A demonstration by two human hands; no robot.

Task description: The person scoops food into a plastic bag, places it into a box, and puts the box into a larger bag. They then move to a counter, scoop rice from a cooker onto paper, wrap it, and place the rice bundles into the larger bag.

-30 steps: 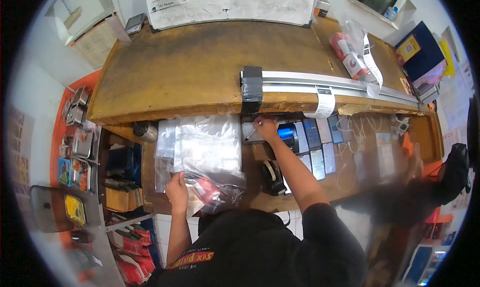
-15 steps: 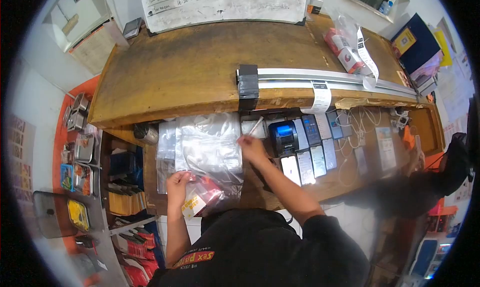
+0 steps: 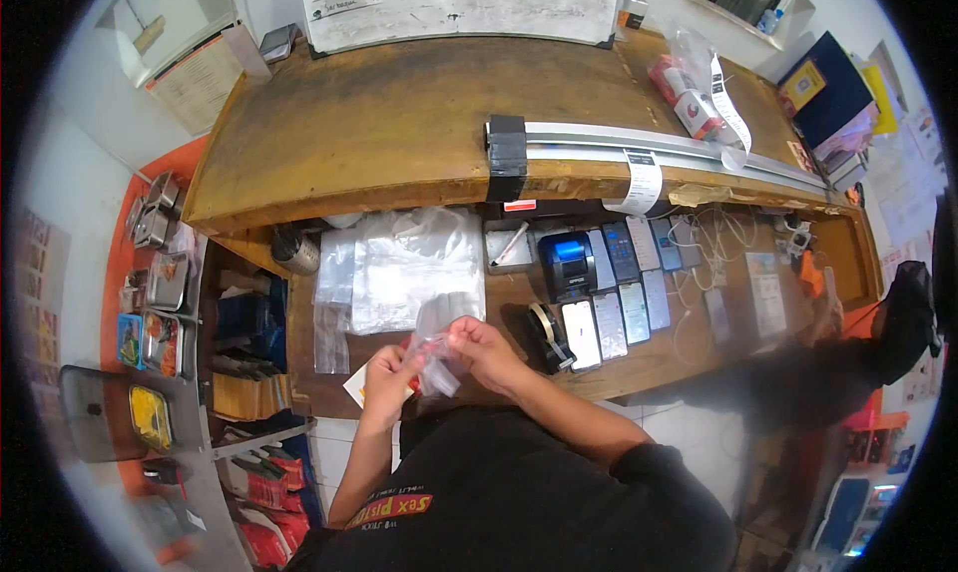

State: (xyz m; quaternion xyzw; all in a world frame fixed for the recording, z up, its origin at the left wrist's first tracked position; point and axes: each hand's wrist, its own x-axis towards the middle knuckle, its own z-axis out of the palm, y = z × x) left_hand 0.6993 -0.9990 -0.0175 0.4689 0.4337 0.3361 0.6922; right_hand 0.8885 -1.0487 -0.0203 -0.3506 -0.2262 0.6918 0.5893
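Works over the near edge of the counter (image 3: 507,312), with the front edge of the raised wooden shelf (image 3: 379,103) crossing the far side. Has a strip of wood to move over between the stack of clear plastic (image 3: 414,263) on the left and the tape dispenser (image 3: 548,338) on the right. Meets the phones (image 3: 609,322) in rows farther right, with the printer (image 3: 569,268) at their left, and a pen (image 3: 511,243) slanting in a small tray (image 3: 501,262) on the far side.

Grips the crumpled clear bag (image 3: 439,375) with the left hand (image 3: 387,380), thumb and fingers closed on the plastic. Pinches the same bag with the right hand (image 3: 483,352), just beside the left. Holds it just near of the stack, with a packet (image 3: 357,386) at the left hand, poking out to the left. Cannot tell whether the packet lies inside the bag.
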